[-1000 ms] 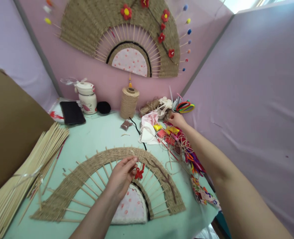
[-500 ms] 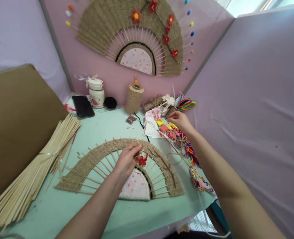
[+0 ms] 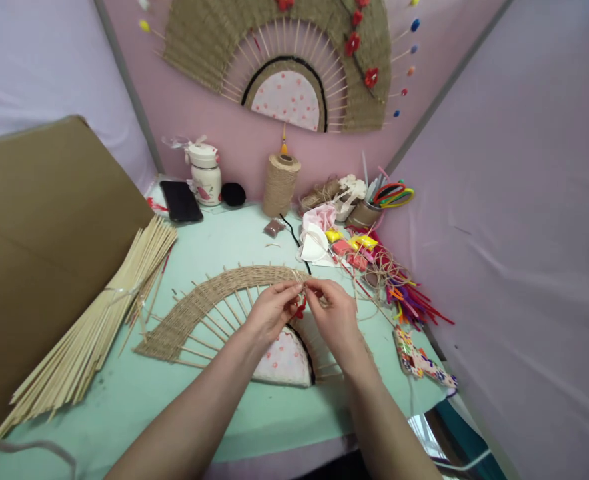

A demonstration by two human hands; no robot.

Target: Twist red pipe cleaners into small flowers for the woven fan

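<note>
My left hand (image 3: 273, 311) is closed in a pinch above the woven fan (image 3: 177, 325) on the table. My right hand (image 3: 335, 319) meets it fingertip to fingertip, also pinching. A thin, pale strand shows at the fingertips; its kind and which hand grips it are hard to make out. Just below the fingers is a red flower (image 3: 301, 308), partly hidden between the hands; whether it hangs from them or rests on the fan I cannot tell. The fan has thin wooden ribs and a pink-dotted white half-circle (image 3: 285, 361) edged in black. My right hand and forearm cover its right part.
Bundled wooden sticks (image 3: 92, 320) lie left, beside a cardboard panel (image 3: 49, 200). A twine spool (image 3: 281, 187), a white bottle (image 3: 206, 175) and a phone (image 3: 180, 201) stand or lie behind. Coloured packets (image 3: 358, 260), pipe cleaners (image 3: 417, 300) and a patterned glue gun (image 3: 419, 357) are right.
My right hand has come from the packets at the back right to my left hand's fingertips. The left hand stays pinched over the fan. The camera view has shifted slightly.
</note>
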